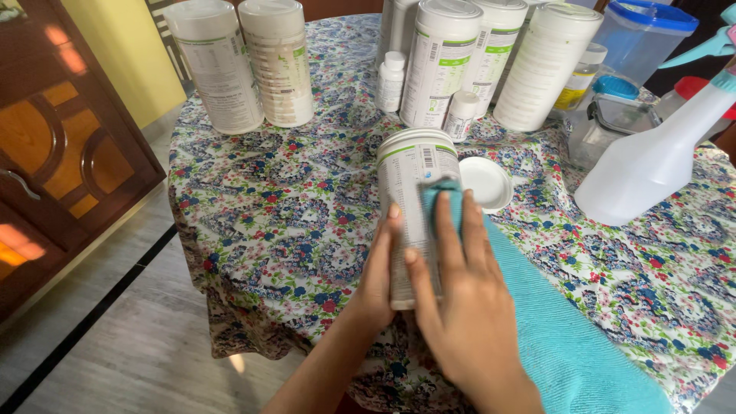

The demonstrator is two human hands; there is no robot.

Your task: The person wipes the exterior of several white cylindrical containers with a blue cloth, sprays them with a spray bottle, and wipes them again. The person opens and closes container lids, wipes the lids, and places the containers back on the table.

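A tall white canister with a green stripe and its lid on stands at the near side of a round table. My left hand grips its lower left side. My right hand presses a bunched part of a teal cloth against the canister's front, fingers spread over the cloth. The rest of the cloth trails down to the right across the table. A loose white lid lies flat just right of the canister.
The table wears a floral cloth. Several more white canisters and small white bottles stand at the back. A white spray bottle with a teal trigger and clear plastic containers sit right. A wooden cabinet stands left.
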